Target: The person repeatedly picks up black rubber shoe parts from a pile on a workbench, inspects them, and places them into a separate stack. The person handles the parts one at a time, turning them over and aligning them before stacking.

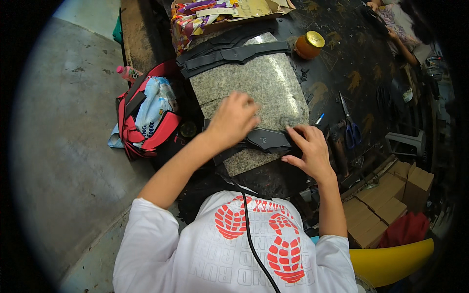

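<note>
A flat black shaped piece (pixel 268 140), which looks like leather or synthetic sheet, lies across the near part of a grey speckled stone slab (pixel 249 88). My right hand (pixel 312 150) is at its right end, index fingertip at the upper edge and thumb apart below. Over the slab, just above the piece's left part, is my left hand (pixel 233 119), its fingers curled together and slightly blurred; whatever they may hold is hidden. More black strip-like pieces (pixel 237 54) lie stacked at the slab's far end.
A jar with a yellow lid (pixel 309 45), scissors with blue handles (pixel 351 124) and a pen (pixel 319 118) rest on the dark table. Beyond the slab stands an open carton (pixel 259 10). A red bag (pixel 155 134) is at the left, cardboard boxes (pixel 378 207) at the lower right. Another person sits far right.
</note>
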A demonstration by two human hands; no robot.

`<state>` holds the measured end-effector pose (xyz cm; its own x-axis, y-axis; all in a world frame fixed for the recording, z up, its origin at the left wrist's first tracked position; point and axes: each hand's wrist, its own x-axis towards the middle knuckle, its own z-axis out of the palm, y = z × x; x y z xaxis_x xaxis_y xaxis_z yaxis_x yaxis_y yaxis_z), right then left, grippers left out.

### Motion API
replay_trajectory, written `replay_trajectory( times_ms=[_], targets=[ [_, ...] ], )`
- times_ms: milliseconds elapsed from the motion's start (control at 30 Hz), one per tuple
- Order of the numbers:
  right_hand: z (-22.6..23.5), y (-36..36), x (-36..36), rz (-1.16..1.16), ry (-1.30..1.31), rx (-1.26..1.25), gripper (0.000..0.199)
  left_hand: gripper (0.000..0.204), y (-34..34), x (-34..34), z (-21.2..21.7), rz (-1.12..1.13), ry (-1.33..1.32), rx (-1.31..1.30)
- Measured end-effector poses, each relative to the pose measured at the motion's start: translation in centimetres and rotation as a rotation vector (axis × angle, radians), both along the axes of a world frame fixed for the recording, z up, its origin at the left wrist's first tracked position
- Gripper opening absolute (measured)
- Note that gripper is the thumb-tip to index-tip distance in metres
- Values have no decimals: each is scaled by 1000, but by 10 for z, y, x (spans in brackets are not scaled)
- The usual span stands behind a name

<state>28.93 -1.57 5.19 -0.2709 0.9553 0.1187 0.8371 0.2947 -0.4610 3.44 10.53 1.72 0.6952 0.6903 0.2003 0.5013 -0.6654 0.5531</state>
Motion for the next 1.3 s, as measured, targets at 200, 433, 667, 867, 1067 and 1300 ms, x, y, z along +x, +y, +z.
replay_trajectory(
  times_ms=[200,433,667,867,1067,1300],
  targets=[
    [2,-8,30,-172,89,-15,60,46,114,23,-15,231,136,389],
    [-27,-46,90,-588,-48,47,43,34,170,14,-11,58,243,167],
    [-61,-83,107,-695,-70,-89,54,23,184,10,-16,15,147,125],
    [-76,-88,105,-728,-137,16,52,9,137,35,-9,128,-48,635],
    [-68,-78,95,-925,397,35,38,18,46,69,-13,-230,187,388],
    [-18,-14,71,-482,494,190,31,44,37,30,-14,-17,96,93]
  ],
)
